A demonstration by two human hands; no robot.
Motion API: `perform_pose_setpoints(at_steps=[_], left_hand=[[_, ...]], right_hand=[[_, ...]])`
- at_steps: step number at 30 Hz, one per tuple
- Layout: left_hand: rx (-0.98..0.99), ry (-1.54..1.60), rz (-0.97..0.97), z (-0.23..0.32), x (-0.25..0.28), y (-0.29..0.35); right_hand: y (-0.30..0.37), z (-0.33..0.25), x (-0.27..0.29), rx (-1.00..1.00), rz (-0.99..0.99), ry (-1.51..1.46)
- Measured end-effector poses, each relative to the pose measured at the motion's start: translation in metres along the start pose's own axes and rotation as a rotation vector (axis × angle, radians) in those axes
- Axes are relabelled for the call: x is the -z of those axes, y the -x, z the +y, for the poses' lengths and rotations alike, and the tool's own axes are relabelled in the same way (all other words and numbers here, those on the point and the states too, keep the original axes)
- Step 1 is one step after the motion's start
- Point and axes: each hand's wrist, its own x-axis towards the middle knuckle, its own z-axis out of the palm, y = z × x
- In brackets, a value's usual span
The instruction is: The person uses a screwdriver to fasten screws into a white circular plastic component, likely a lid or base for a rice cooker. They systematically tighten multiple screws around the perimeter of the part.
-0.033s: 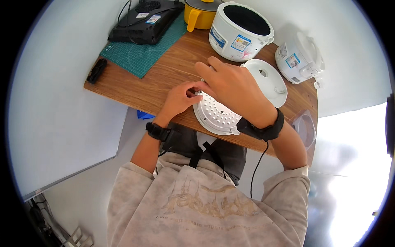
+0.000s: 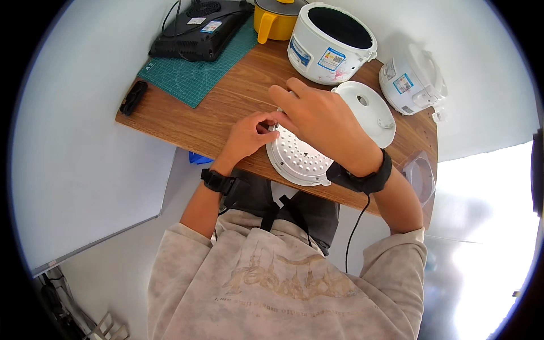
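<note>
A round white rice cooker lid [image 2: 297, 161] lies near the table's front edge, its dimpled pale inner plate facing up. At its left rim my left hand [image 2: 247, 136] is closed, thumb and fingers bent against the edge. My right hand [image 2: 327, 116] arches over the far part of the lid with curled fingers. What its fingertips grip is hidden under the hand. Just right of the lid lies a white oval cover [image 2: 377, 124] with a hole in it, partly behind my right forearm.
An open white rice cooker body [image 2: 309, 59] stands behind the lid; a smaller white cooker [image 2: 411, 85] is to its right. A yellow pot [image 2: 277, 25], a black appliance [image 2: 198, 42] on a green cutting mat [image 2: 190, 85], a black cable bundle [image 2: 134, 97] and a clear container [image 2: 420, 178] surround them.
</note>
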Motion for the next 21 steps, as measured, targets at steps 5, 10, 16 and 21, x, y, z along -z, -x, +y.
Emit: perform_pose_setpoints(at_steps=[5, 10, 16, 21], left_hand=[[-0.027, 0.001, -0.008, -0.001, 0.0, -0.001], [-0.015, 0.012, -0.006, 0.001, -0.002, -0.001], [-0.039, 0.018, -0.004, -0.007, -0.002, -0.003], [-0.002, 0.004, -0.004, -0.001, -0.001, -0.001]], right_hand=[[0.005, 0.001, 0.001, -0.027, -0.047, -0.137], [0.012, 0.003, 0.003, -0.029, -0.02, -0.219], [0.008, 0.0, 0.004, -0.083, -0.038, -0.033], [0.005, -0.008, 0.0, -0.044, -0.041, 0.125]])
